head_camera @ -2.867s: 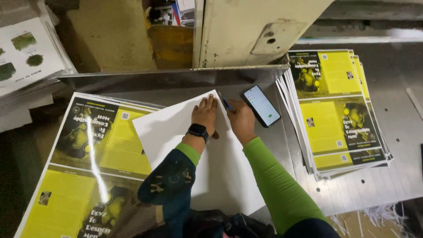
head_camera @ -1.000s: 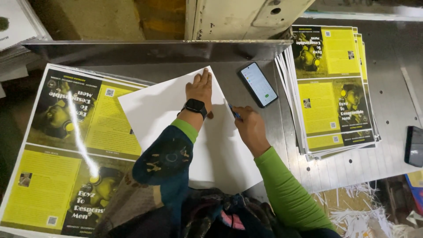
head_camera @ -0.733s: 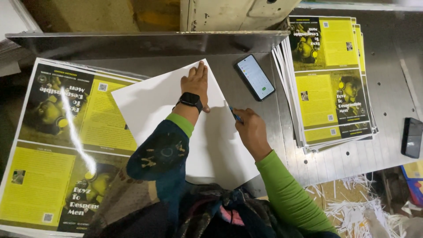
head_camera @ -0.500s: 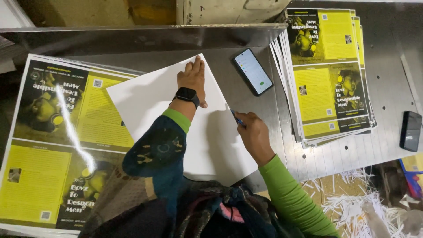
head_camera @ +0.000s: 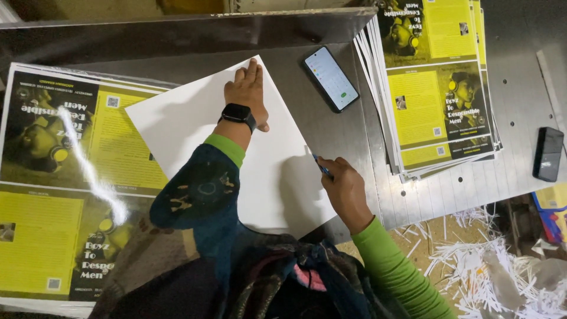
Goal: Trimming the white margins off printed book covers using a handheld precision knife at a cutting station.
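Left hand lies flat, fingers together, pinning the white sheet. Right hand fingers are clamped on a blue pen at the sheet's right edge. A loosened left palm would probably let the sheet slide, skewing the mark.

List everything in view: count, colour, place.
white sheet: one, white, centre of the table, lying partly over the left printed stack
blue tool: one, blue, thin, pen or knife cannot be told, at the sheet's right edge
left printed stack: one stack, yellow and black, left side
right printed stack: one fanned stack, yellow and black, upper right
lit phone: one, screen on, between sheet and right stack
dark phone: one, black, far right
metal table: one, grey, under everything
paper trimmings: many strips, white, lower right, below the table edge
smartwatch: one, black, left wrist
left hand: flat on the sheet's top corner
right hand: closed on the blue tool
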